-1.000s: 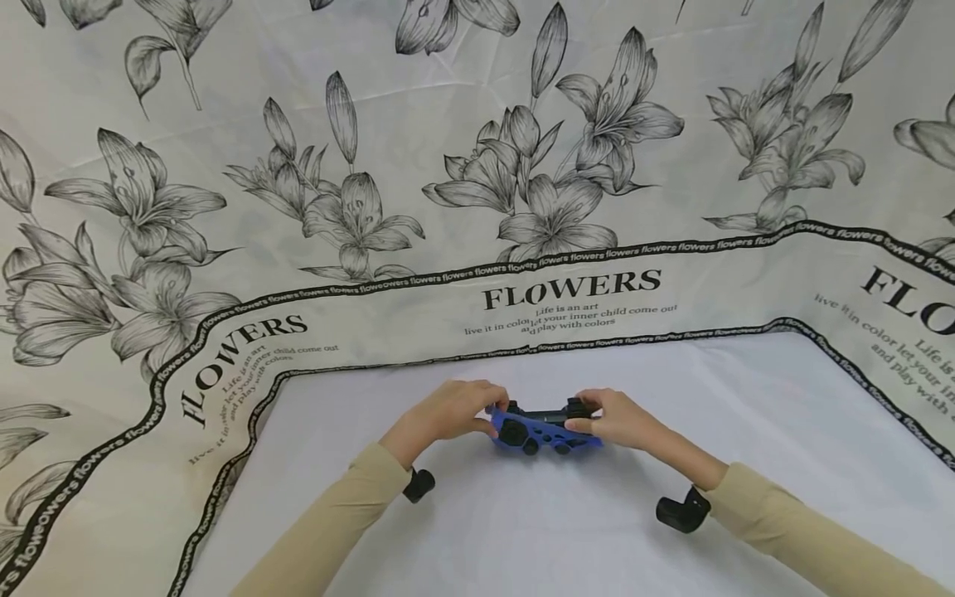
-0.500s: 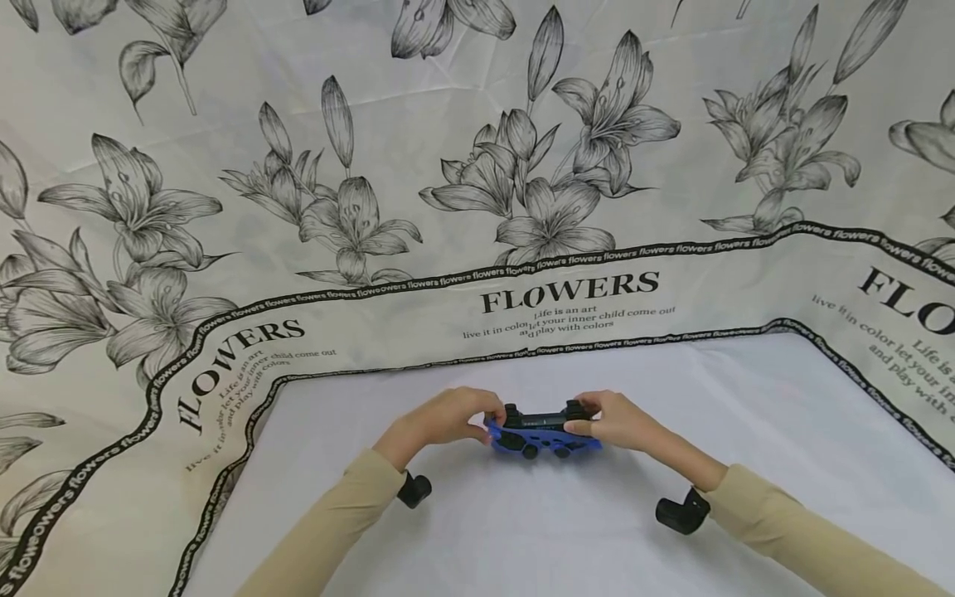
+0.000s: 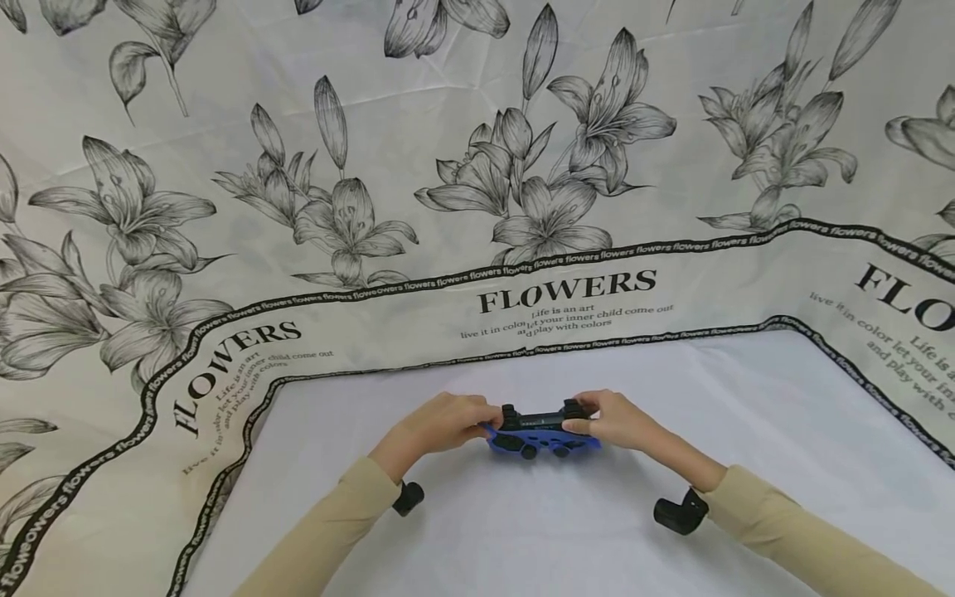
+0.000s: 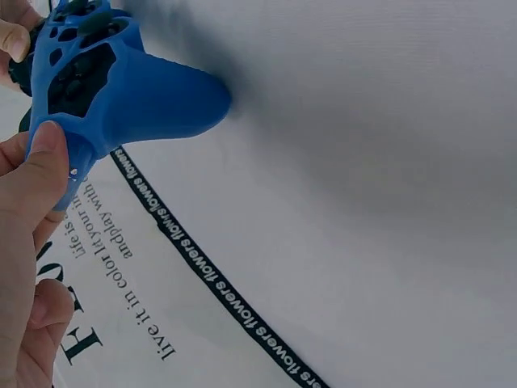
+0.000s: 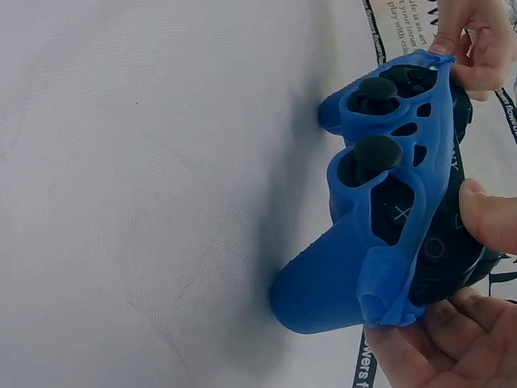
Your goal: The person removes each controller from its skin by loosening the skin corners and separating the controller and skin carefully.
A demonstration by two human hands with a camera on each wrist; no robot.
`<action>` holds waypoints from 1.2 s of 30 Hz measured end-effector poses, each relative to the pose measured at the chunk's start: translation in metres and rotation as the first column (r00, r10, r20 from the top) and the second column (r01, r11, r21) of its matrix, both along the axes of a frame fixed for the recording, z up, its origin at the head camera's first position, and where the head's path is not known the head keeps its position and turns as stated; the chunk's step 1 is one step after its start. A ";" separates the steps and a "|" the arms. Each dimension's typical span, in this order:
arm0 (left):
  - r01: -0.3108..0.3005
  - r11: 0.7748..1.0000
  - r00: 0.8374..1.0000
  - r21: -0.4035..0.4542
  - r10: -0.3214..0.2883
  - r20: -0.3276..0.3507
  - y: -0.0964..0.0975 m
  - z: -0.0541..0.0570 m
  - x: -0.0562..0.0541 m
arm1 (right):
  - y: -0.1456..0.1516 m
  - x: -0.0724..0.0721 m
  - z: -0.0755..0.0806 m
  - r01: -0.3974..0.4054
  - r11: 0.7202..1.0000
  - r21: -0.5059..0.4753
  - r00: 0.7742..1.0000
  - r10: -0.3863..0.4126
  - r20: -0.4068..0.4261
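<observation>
Shift: over the last second the controller (image 3: 540, 420) tips so its black top edge shows more in the head view; the left hand (image 3: 443, 424) sits a little lower, the right hand (image 3: 619, 421) almost unmoved.
Backdrop (image 3: 448, 83): "FLOWERS", "Life is an art" and "live it in color let your inner child come out and play with colors", edged by black bands repeating "flowers"; creased pale cloth with line-drawn lilies.
Tabletop (image 3: 507, 531): smooth, white, shadowed below the controller; contact between them cannot be told.
Sleeves (image 3: 321, 522): plain beige, one on each forearm.
Left hand: pinches the blue cover's left corner, thumb on the face, fingers behind.
Right hand: grips the opposite end, thumb on bare black casing, a fingertip under the cover's bunched corner.
Controller place: tilted between both hands, near the tabletop's far edge; fingers hide its top corners.
Blue cover (image 5: 323, 275): matte, stretchy-looking, with cut-outs; stretched over the face, leaving the upper edge bare.
Wrist devices (image 3: 681, 512): black, rounded, one at each wrist.
Thumbsticks (image 5: 377, 152): two dark round caps poking through holes.
Button marks (image 5: 435, 248): cross, circle and triangle; nearby brand lettering is partly hidden, ending in "NY".
</observation>
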State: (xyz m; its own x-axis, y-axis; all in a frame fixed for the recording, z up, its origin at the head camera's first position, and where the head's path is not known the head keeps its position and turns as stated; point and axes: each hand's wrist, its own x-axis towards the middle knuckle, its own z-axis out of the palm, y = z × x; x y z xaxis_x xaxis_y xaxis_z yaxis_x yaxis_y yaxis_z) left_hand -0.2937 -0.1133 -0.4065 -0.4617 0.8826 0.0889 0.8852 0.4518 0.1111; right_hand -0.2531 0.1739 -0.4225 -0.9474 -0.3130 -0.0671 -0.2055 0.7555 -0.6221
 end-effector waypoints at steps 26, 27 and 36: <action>-0.092 0.994 0.996 0.057 0.093 -0.013 -0.011 -0.028 0.008 | 0.002 -0.008 0.000 0.018 1.000 -0.023 0.999 -0.017 0.047; -0.089 0.994 0.996 0.065 0.091 -0.020 -0.012 -0.030 0.008 | 0.002 -0.008 0.000 0.014 1.000 -0.025 0.999 -0.013 0.052; -0.085 0.992 0.992 0.091 0.093 -0.082 -0.016 -0.037 0.019 | 0.001 -0.008 0.000 0.011 0.999 -0.033 0.997 -0.008 0.076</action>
State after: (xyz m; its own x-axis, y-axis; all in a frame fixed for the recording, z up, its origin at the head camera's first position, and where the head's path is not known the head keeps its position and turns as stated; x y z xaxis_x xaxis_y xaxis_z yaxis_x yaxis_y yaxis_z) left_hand -0.2748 -0.1297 -0.4432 -0.5254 0.8254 0.2066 0.8498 0.5212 0.0786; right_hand -0.2611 0.1749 -0.4223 -0.9430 -0.3071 -0.1283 -0.1497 0.7356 -0.6606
